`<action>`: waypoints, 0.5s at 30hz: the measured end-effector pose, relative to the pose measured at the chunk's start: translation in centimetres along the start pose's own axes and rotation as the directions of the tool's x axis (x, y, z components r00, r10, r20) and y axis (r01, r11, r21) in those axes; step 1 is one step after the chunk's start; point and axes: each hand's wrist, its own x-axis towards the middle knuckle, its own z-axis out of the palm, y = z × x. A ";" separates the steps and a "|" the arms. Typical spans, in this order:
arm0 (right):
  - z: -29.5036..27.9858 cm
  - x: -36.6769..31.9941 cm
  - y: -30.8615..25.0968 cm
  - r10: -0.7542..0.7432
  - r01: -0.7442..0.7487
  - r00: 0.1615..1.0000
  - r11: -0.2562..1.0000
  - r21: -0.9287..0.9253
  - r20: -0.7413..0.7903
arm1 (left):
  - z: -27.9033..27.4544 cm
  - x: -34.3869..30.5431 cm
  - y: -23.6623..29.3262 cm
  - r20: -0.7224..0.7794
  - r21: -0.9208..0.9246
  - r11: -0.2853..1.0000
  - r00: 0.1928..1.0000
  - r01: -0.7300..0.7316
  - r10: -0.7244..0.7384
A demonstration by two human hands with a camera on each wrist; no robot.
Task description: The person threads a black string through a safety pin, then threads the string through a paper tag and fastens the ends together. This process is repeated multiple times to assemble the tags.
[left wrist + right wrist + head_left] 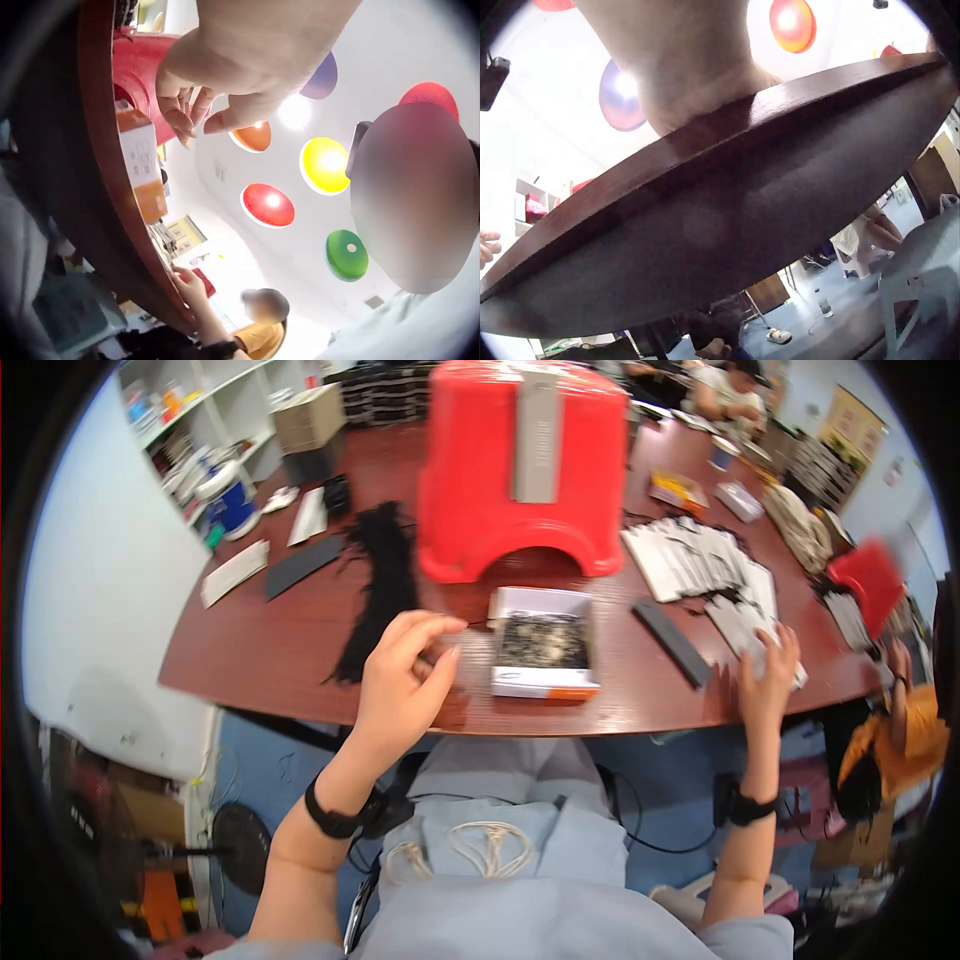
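Note:
My left hand [405,675] hovers left of a small open box [545,685] holding small dark and pale pieces; its fingers are bent loosely with nothing visible between them. In the left wrist view the left hand [225,71] hangs with thumb and fingers apart, the orange-and-white box [141,161] beyond it. My right hand [768,680] is over the lower end of the pale strips [735,625] at the right, fingers spread; whether it touches them is unclear. A dark grey bar [672,644] lies between box and right hand. The table edge hides the right fingers in the right wrist view.
A red stool [520,470] with a grey bar [537,440] on it stands behind the box. A bundle of black strands [385,585] lies left of it, with dark and white flat pieces [236,573] farther left. Other people sit at the far and right sides.

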 end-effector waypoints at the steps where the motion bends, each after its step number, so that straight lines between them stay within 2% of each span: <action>1: -0.5 0.2 -1.3 -0.020 0.020 1.000 0.998 0.055 -0.002 | -1.2 0.5 -0.6 -0.009 0.176 0.983 0.998 -0.052 0.054; 2: -1.1 0.4 -2.3 -0.035 0.035 0.999 0.994 0.100 -0.003 | -2.3 1.0 -1.3 0.004 0.340 0.935 0.994 -0.100 0.105; 5: -1.7 0.7 -4.5 -0.067 0.065 0.998 0.985 0.159 0.006 | -4.8 2.9 -3.5 0.086 0.513 0.842 0.986 -0.169 0.145; 6: -1.9 0.9 -5.2 -0.070 0.067 0.998 0.981 0.181 0.009 | -5.1 3.4 -3.7 0.083 0.518 0.838 0.986 -0.168 0.147; 8: -2.1 1.1 -6.1 -0.086 0.081 0.996 0.971 0.224 0.011 | -5.5 4.2 -3.7 0.245 0.549 0.780 0.950 -0.299 0.192; 9: -2.2 1.2 -6.6 -0.104 0.095 0.994 0.960 0.262 0.020 | -5.2 4.7 -3.5 0.314 0.540 0.788 0.939 -0.297 0.139; 10: -2.3 1.2 -7.1 -0.104 0.094 0.994 0.962 0.256 0.022 | -4.7 5.1 -3.5 0.316 0.535 0.791 0.939 -0.297 0.140; 12: -2.6 1.3 -8.2 -0.136 0.116 0.990 0.944 0.308 0.044 | -3.1 5.8 -3.7 0.491 0.407 0.852 0.865 -0.329 0.099; 15: -3.1 1.5 -9.5 -0.152 0.131 0.988 0.928 0.349 0.032 | -0.8 6.1 -3.8 0.510 0.407 0.878 0.860 -0.254 0.013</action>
